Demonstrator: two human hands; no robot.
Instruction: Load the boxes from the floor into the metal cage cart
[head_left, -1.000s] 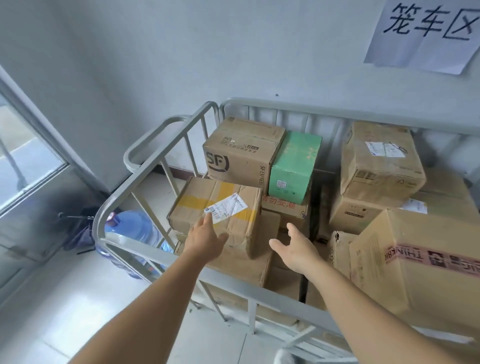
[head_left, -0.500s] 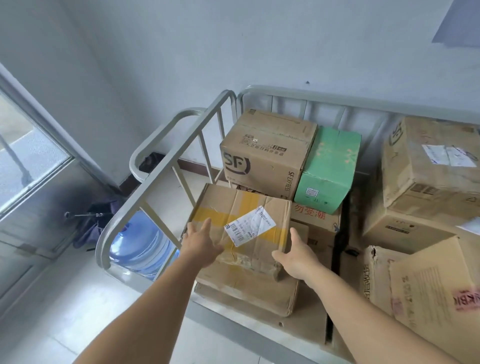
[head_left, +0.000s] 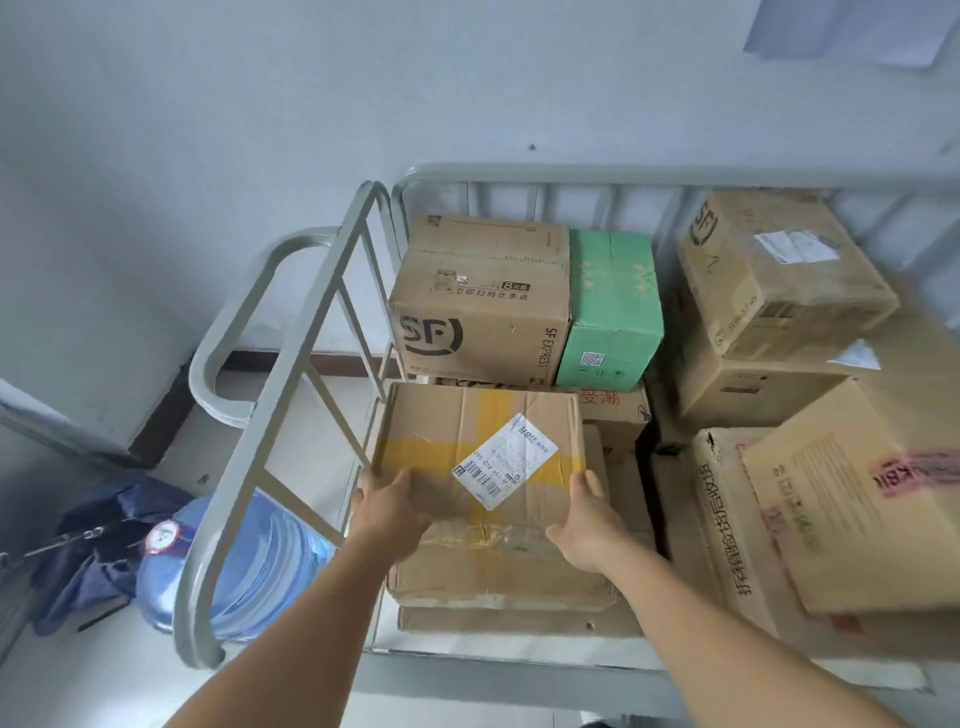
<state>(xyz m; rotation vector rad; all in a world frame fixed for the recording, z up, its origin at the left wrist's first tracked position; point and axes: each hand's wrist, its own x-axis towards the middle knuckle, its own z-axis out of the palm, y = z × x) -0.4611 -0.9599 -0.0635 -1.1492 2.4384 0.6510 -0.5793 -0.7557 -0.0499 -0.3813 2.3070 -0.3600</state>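
Left hand (head_left: 390, 512): fingers flat on the taped box's (head_left: 483, 457) near left edge.
Right hand (head_left: 584, 519): flat against its right edge.
Cart (head_left: 291, 384): holds the box.

The left hand (head_left: 392, 512) and right hand (head_left: 584, 519) cover the near corners of the taped box (head_left: 480, 457); whether the fingers curl under it cannot be told. The box hides most of the cartons beneath it. The label (head_left: 506, 460) carries print too small to read. The wall sheet (head_left: 852, 28) is cut off by the top edge. The cart (head_left: 291, 395) runs out past the right edge, as does the red-stamped box (head_left: 857, 499), whose stamp is blurred. The cart's left rail partly hides the water bottle (head_left: 239, 561).
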